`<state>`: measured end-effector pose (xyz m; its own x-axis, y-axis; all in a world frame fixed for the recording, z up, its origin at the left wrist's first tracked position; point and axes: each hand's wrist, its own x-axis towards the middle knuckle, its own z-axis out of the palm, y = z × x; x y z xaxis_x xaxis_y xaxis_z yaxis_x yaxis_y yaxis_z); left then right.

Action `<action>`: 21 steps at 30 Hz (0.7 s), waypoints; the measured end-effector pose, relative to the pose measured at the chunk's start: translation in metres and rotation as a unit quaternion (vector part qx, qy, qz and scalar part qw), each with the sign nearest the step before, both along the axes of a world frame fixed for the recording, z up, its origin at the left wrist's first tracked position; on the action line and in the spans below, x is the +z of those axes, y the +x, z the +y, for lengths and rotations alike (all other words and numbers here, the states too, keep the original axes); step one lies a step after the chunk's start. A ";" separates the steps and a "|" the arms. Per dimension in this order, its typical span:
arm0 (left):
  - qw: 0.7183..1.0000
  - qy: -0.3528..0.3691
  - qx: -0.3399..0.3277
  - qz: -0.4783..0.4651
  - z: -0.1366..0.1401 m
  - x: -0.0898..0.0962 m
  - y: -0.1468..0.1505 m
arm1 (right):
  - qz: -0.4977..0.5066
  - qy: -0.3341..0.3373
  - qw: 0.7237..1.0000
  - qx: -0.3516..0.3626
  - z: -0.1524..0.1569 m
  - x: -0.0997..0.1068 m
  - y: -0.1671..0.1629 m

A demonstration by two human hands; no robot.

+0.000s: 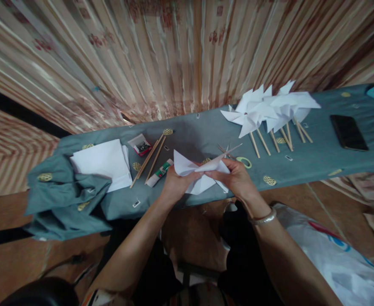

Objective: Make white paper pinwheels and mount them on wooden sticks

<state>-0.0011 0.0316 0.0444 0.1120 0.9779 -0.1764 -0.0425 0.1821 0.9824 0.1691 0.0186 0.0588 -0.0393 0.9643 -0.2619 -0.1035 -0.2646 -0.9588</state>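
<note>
**pinwheel_fan:** Forearms come up from the bottom edge, bare, with a silver bangle point(263, 219) on the right wrist. Both hands meet over the near edge of the table point(317, 157), which has a blue-grey cloth with yellow oval prints.

**stickandpaper:** What are the hands doing exactly?

**pinwheel_fan:** Left hand point(175, 182) and right hand point(234, 176) both pinch the same folded white paper piece point(199, 174), fingers curled in on it from either side. It's held just above the cloth, points sticking out toward the curtain.

**stickandpaper:** And around that paper piece?

**pinwheel_fan:** Just behind it lie scissors point(229, 151) and a small green tape ring point(244, 162). To its left, touching distance, a glue tube point(159, 173) with a green label, then two wooden sticks point(148, 160) lying slanted, and a little open box point(140, 144) of dark bits beyond them. Further left sits a stack of white sheets point(102, 163), next to where the cloth bunches up and hangs off the end.

**stickandpaper:** Finished ones anywhere?

**pinwheel_fan:** Yep, behind and right of the paper piece there's a row of white pinwheels point(266, 110) on sticks, overlapping each other. Well to the right of those, a dark phone point(348, 132) lies flat. A striped curtain point(174, 55) hangs behind the whole table.
</note>
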 end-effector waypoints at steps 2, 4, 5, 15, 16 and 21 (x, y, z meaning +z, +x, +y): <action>1.000 -0.002 0.000 0.000 0.000 0.002 0.000 | -0.004 0.006 1.000 -0.006 0.000 -0.001 0.000; 1.000 -0.002 0.005 -0.002 0.000 0.003 0.000 | -0.002 0.006 1.000 -0.008 0.000 0.000 -0.001; 1.000 -0.001 0.010 -0.002 0.000 0.004 0.000 | 0.002 0.002 1.000 -0.007 0.000 0.001 -0.001; 0.999 -0.019 0.020 0.037 -0.001 0.006 -0.002 | 0.041 -0.025 0.999 -0.010 -0.002 0.007 -0.005; 0.999 -0.021 0.022 0.038 -0.001 0.006 -0.002 | 0.037 -0.022 0.999 -0.007 -0.002 0.007 -0.005; 0.999 -0.025 0.024 0.024 -0.001 0.008 -0.001 | 0.011 -0.007 1.000 0.007 -0.002 0.007 -0.003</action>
